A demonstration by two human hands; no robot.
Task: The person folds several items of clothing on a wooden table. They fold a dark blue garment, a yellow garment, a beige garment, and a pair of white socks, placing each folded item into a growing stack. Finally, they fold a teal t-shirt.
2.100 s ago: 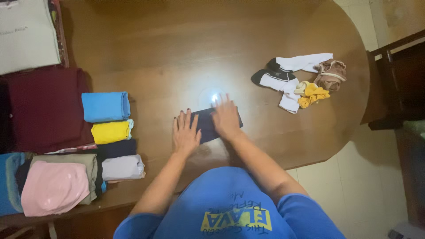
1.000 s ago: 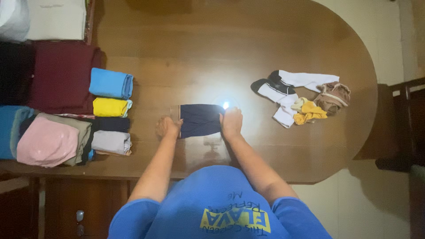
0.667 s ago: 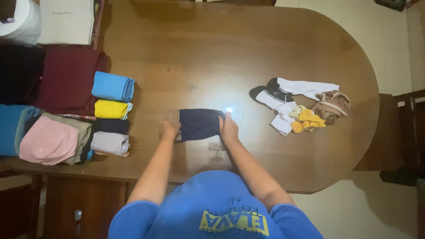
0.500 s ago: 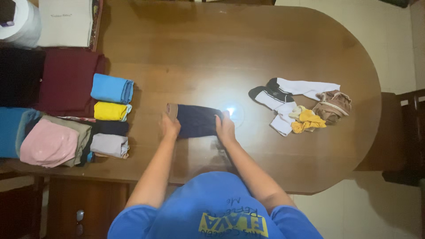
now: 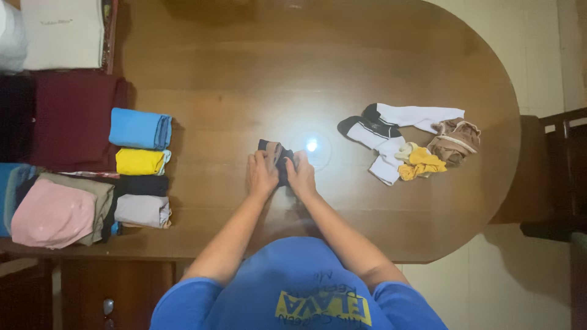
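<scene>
A small navy garment with a tan band lies bunched into a narrow roll near the middle of the brown oval table. My left hand presses on its left side and my right hand on its right side, the two hands close together. Both grip the cloth, which is mostly hidden under my fingers.
A loose heap lies to the right: white and black socks, a yellow piece, a brown piece. At the left stand folded rolls, blue, yellow, dark and grey, beside pink and maroon stacks. A dark chair stands at the right.
The navy garment was spread flat between my hands. My left hand has since moved right, folding the left end over, so the cloth is now a compact bundle.
</scene>
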